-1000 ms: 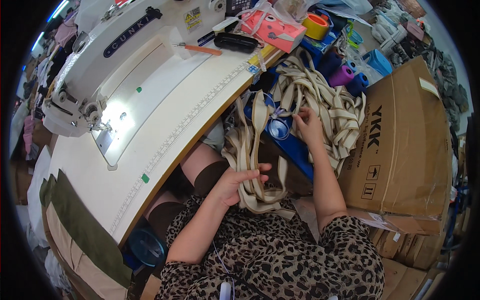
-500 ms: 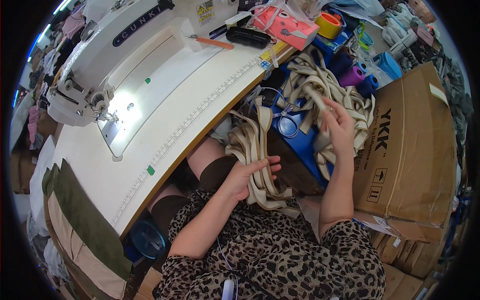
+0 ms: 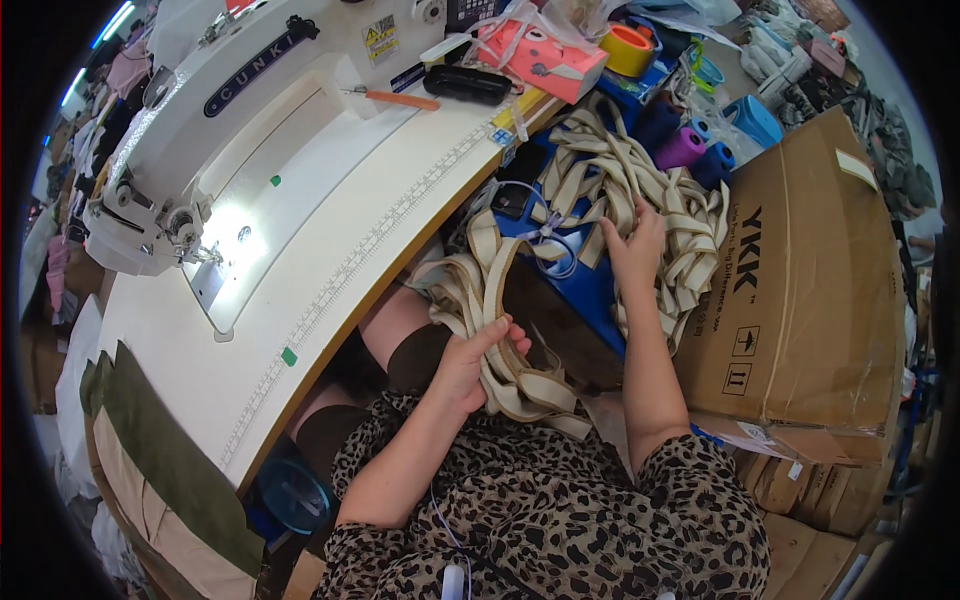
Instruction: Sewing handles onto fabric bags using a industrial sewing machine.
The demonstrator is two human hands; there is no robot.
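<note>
The head view shows both bare hands at work among long cream webbing straps with brown edges. The left hand (image 3: pixel 488 362) is closed around a looped bundle of cream, brown-edged webbing (image 3: pixel 492 285), the thumb across the front; the loops stand up above the fist and droop below it, over the lap. The right hand (image 3: pixel 636 248) is at the near side of a loose, tangled pile of the same cream webbing (image 3: pixel 695 240), thumb and fingers parted; whether it grips a strap, I cannot tell.

The pile lies on a flat blue surface (image 3: pixel 597 300) to the person's right, and a thin, pale looped cord (image 3: pixel 560 245) rests there between the bundle and the pile. Behind the pile stand a purple cone of thread (image 3: pixel 682 148) and a blue cone of thread (image 3: pixel 713 165). A large brown cardboard box (image 3: pixel 800 290) sits just right of the webbing.

To the left, a white surface with a wooden edge (image 3: pixel 150 330) carries a white industrial sewing machine (image 3: pixel 310 55), its lamp lit over the needle. On that surface's far part lie a slim orange-handled tool (image 3: pixel 402 100), a black oblong case (image 3: pixel 467 84) and a pink cardboard box (image 3: pixel 545 62). Olive-green and beige cloth (image 3: pixel 185 460) hangs at the surface's near left corner. Lower down, the person wears a leopard-print garment (image 3: pixel 560 500).
</note>
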